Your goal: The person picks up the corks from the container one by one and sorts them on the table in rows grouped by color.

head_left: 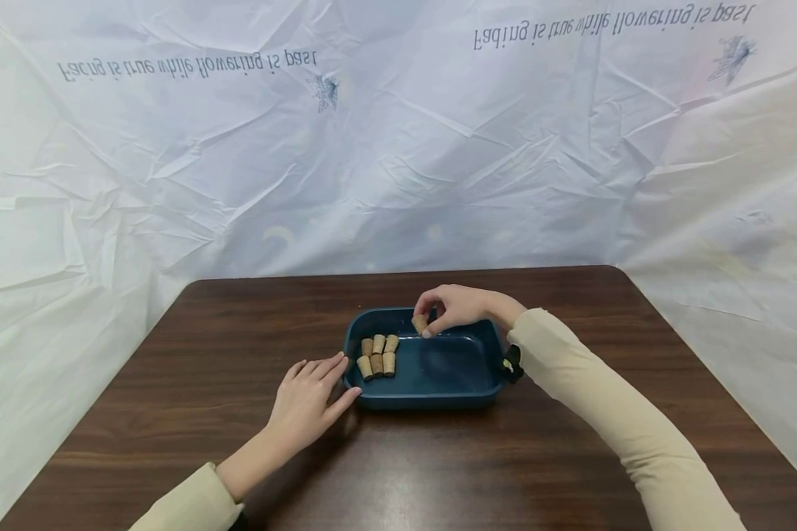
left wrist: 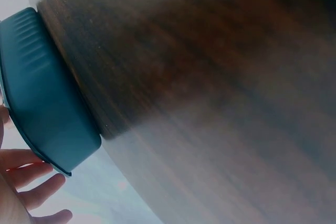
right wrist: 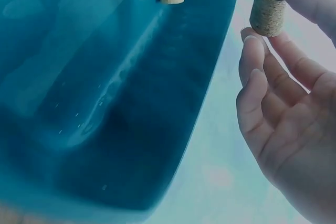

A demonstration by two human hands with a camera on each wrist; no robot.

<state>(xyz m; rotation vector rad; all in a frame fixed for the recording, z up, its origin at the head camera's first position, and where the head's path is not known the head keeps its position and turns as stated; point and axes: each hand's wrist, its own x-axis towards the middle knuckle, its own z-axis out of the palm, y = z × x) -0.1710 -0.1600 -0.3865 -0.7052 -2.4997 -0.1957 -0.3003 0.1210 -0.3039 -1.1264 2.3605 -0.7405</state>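
Note:
A cork stopper [right wrist: 268, 9] is pinched between the thumb and fingertips of my right hand [head_left: 461, 304]. That hand hovers over the back of a dark blue rectangular tray [head_left: 438, 372]. In the tray's left end, several more cork stoppers [head_left: 378, 365] lie side by side in two rows. My left hand [head_left: 303, 402] touches the tray's left rim, thumb near the front corner and fingers spread along the side. The left wrist view shows these fingers [left wrist: 42, 190] at the rim, with the tray's outer wall beside them.
The tray stands on a dark brown wooden table [head_left: 398, 464] with rounded back corners. White printed sheeting [head_left: 398, 184] hangs behind the table and on both sides. A small black object [head_left: 513, 363] shows below the right cuff, by the tray's right end.

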